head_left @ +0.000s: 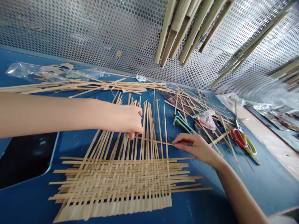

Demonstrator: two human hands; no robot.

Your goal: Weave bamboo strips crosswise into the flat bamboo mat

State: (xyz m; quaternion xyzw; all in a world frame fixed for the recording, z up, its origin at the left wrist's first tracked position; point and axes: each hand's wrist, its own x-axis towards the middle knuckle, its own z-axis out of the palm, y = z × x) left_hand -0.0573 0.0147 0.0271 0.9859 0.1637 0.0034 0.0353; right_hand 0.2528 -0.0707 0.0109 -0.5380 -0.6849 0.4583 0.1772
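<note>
Head view: your right hand narrowly pinches one thin, flat bamboo strip laid across the upright strips of the woven bamboo mat, which lies on the blue worktop. Your left hand, fingers curled, touches those uprights. One pair of red-and-yellow scissors lies to the right.

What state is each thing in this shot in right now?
left hand: on the unwoven strips, fingers among them
right hand: pinching the end of a cross strip
cross strip: lying across the unwoven strips, apart from the woven section
bamboo mat: part woven, long strip ends free
scissors: lying on the blue table
green-handled snips: lying among loose strips
plastic bag: crumpled on loose strips
</note>
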